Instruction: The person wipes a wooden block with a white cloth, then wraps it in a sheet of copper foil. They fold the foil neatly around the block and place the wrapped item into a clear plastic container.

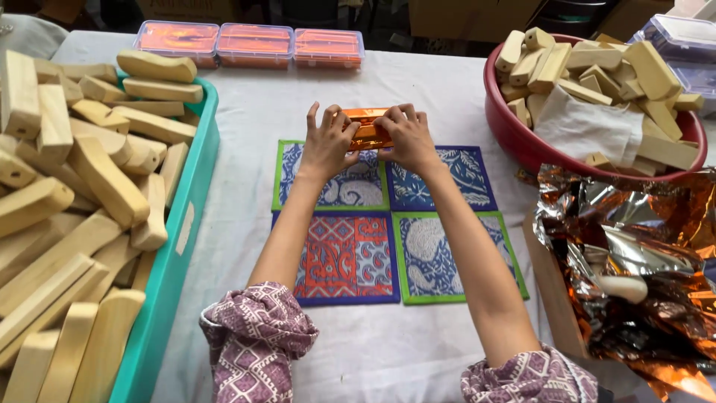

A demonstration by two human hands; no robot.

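White tablecloth (447, 97): foil-wrapped block (367, 128) lengthwise left-right (both hands gripping).

1. Your left hand (328, 145) and right hand (406, 138) meet on the small orange foil-wrapped block (367, 128), at the far edge of the four square patterned cloth mats (436, 257).
2. The mats lie two by two at the middle of the white-clothed table (246, 149) — edges touching.
3. Behind the block, at the table's far edge, three clear lidded plastic boxes (253, 43) stand side by side.
4. To your left sits the teal plastic crate (175, 261), heaped with pale wooden handle pieces (97, 172).
5. To your right, further back, the red round plastic basin (514, 130) holds pale wooden blocks (589, 63) — nearer you lies the crumpled sheet of orange-and-silver foil (634, 254).
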